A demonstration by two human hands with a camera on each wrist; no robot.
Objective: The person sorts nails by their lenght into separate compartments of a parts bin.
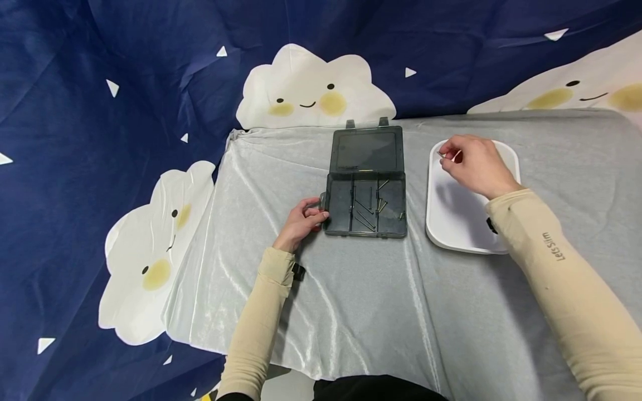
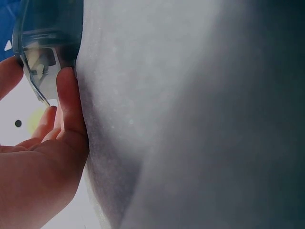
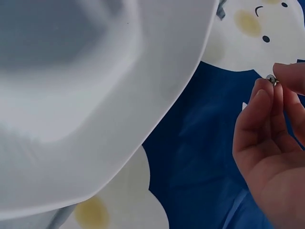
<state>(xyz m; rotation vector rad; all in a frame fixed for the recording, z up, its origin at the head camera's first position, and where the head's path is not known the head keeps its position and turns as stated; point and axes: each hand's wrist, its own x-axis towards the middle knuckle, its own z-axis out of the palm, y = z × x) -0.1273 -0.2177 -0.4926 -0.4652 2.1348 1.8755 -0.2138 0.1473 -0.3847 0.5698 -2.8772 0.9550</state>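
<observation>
A dark see-through plastic storage box [image 1: 341, 227] lies on the cloth with its lid [image 1: 368, 149] folded back. Several long screws are in its middle compartment, and several brass-coloured ones in the right compartment. My left hand [image 1: 299, 224] holds the box's left side, thumb on the near edge and fingers by the side latch; the left wrist view shows the box corner [image 2: 52, 28] between thumb and fingers. Above the far left of a white tray [image 1: 453, 236], my right hand [image 1: 473, 161] pinches a small screw [image 3: 270, 79] between thumb and fingertips; its cross-slotted head shows.
Grey velvet-like cloth [image 1: 351, 312] covers the table, with folds running towards the front edge. A dark blue curtain [image 1: 165, 44] with white clouds hangs behind and to the left. The white tray stands a short gap to the right of the box.
</observation>
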